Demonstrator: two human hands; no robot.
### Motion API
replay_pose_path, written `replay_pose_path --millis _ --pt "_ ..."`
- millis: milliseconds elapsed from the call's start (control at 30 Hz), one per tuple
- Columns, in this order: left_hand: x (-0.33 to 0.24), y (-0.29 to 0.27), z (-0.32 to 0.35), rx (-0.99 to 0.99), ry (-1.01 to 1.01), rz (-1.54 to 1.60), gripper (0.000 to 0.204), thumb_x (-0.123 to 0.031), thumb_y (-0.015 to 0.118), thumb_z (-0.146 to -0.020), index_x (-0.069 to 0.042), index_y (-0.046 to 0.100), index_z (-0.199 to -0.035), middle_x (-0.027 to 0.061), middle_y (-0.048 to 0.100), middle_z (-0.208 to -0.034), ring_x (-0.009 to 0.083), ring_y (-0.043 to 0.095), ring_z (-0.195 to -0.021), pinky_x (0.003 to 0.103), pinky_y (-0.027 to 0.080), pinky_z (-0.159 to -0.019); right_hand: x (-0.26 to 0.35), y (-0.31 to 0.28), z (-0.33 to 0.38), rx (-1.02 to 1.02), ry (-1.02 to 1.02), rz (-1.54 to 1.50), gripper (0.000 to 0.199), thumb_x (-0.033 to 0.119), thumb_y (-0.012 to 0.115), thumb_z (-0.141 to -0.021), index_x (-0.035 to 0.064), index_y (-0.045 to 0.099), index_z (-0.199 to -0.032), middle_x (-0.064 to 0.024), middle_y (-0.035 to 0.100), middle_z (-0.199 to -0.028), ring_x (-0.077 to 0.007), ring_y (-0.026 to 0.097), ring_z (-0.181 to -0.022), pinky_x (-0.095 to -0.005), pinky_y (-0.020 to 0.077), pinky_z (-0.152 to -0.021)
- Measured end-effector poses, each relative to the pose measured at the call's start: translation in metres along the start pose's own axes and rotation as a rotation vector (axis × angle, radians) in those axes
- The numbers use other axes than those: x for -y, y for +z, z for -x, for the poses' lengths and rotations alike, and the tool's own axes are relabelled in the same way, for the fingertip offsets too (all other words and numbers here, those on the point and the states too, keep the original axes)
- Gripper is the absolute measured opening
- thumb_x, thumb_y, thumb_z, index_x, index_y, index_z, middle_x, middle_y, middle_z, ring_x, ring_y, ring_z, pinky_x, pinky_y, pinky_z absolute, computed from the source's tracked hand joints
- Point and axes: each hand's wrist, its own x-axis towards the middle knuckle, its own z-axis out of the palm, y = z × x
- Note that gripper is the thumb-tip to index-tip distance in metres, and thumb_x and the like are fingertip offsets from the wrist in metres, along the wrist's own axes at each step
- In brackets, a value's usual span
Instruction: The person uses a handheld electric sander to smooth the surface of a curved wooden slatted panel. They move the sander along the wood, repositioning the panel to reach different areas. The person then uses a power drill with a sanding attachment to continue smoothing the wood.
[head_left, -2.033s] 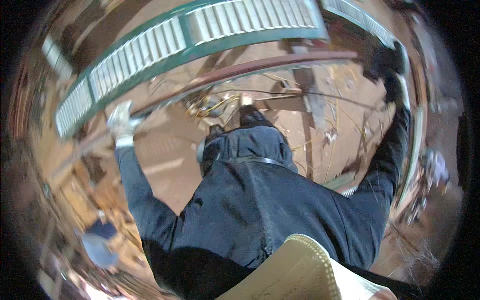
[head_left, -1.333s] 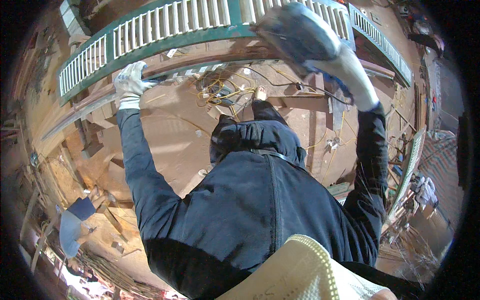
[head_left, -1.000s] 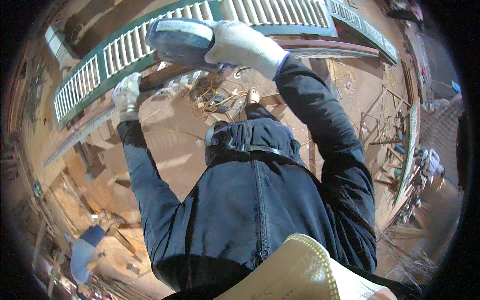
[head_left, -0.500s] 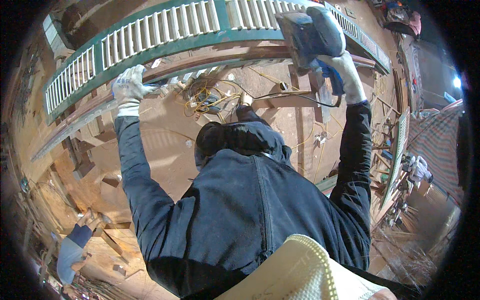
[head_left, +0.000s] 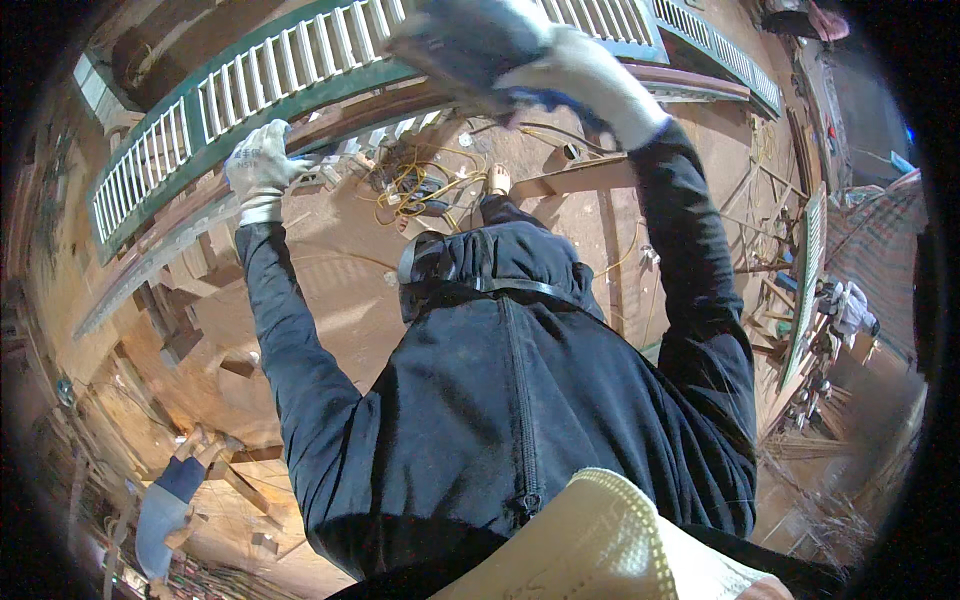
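Both arms reach up and outward in dark sleeves — the gloved left hand (head_left: 258,165) curled in a grip, the gloved right hand (head_left: 575,75) higher, fingers clenched, wrist bent inward.

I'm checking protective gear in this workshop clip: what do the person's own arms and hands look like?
Both arms are covered by long dark navy jacket sleeves that run to the wrists. The left hand wears a white knit work glove with a ribbed cuff. The right hand wears a matching white knit glove, somewhat greyed with dirt. No bare forearm shows, and no markings can be made out on the sleeves.
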Motion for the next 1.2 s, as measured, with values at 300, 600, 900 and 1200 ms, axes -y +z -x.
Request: replay_pose_path --millis 300,600,900,1200 --pt "-0.002 0.001 0.001 0.005 0.041 0.031 0.067 -0.050 0.087 -0.046 -0.015 0.062 -0.097 0.0023 0.067 -0.088 0.0227 0.066 -0.086 0.036 0.053 -0.072 -0.158 -0.075 0.081 -0.353 0.468 -0.537 0.035 0.016 0.079 -0.074 -0.0012 0.065 -0.101 -0.0048 0.066 -0.078 -0.0123 0.061 -0.059 -0.0251 0.0519 -0.054" --pt "-0.004 -0.003 0.001 0.060 -0.022 0.028 0.069 -0.053 0.087 -0.043 -0.017 0.062 -0.096 0.0014 0.067 -0.089 0.0215 0.066 -0.086 0.036 0.054 -0.073 -0.106 -0.047 0.054 -0.156 0.191 -0.354 0.034 0.019 0.075 -0.077 -0.0001 0.067 -0.105 -0.0035 0.067 -0.082 -0.0096 0.060 -0.068 -0.0247 0.0493 -0.062" --pt "0.002 0.009 0.002 0.019 -0.018 -0.014 0.058 -0.053 0.081 -0.058 -0.017 0.064 -0.100 0.0045 0.069 -0.095 0.0251 0.067 -0.092 0.039 0.053 -0.080 0.009 0.015 -0.012 -0.028 -0.343 0.023 0.064 0.020 0.069 -0.069 0.0105 0.053 -0.130 -0.0209 0.069 -0.087 -0.0315 0.070 -0.079 -0.0419 0.0552 -0.074" --pt "-0.004 0.000 0.002 0.117 -0.129 0.006 0.065 -0.043 0.088 -0.047 -0.015 0.065 -0.102 0.0067 0.069 -0.101 0.0280 0.065 -0.095 0.040 0.052 -0.083 -0.097 -0.053 0.043 0.019 -0.175 0.060 0.061 0.024 0.078 -0.068 0.0050 0.058 -0.123 -0.0201 0.068 -0.102 -0.0309 0.067 -0.093 -0.0376 0.0513 -0.082"
